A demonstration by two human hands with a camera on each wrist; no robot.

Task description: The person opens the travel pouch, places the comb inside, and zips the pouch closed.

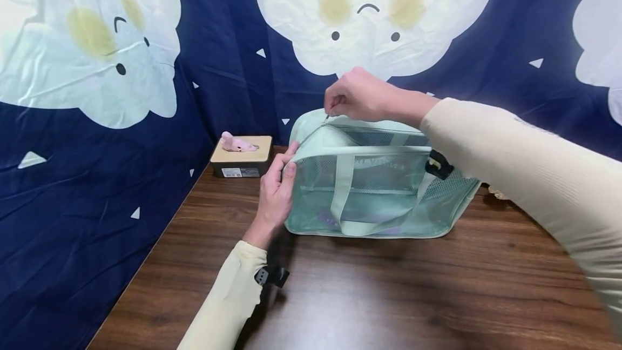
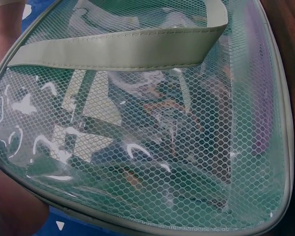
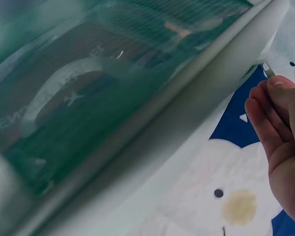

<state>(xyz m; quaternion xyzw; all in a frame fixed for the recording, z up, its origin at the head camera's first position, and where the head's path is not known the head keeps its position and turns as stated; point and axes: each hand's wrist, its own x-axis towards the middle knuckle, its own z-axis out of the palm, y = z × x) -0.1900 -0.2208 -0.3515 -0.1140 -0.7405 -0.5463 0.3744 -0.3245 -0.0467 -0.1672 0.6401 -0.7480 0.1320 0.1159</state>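
Note:
A mint-green see-through bag [image 1: 316, 182] with mesh upper panels stands upright on the wooden table, its front handle [image 1: 343, 177] hanging down. At the bag's upper left corner, my left hand [image 1: 275, 193] grips the edge, thumb on the front side. My right hand [image 1: 362, 95] is above the top left of the bag and pinches the small zipper pull [image 1: 326, 119]. In the right wrist view, the fingertips meet on that metal pull [image 3: 268, 70]. The left wrist view shows the bag's mesh end close up, with a purple patch [image 2: 259, 88] inside.
A dark box [image 1: 221, 169] with a light wooden lid stands behind and left of the bag, a pink plush thing [image 1: 236, 143] on top. A beige lacy item [image 1: 497, 193] peeks out at the right. Blue cloth [image 1: 228, 58] with clouds hangs behind the wooden table [image 1: 369, 290].

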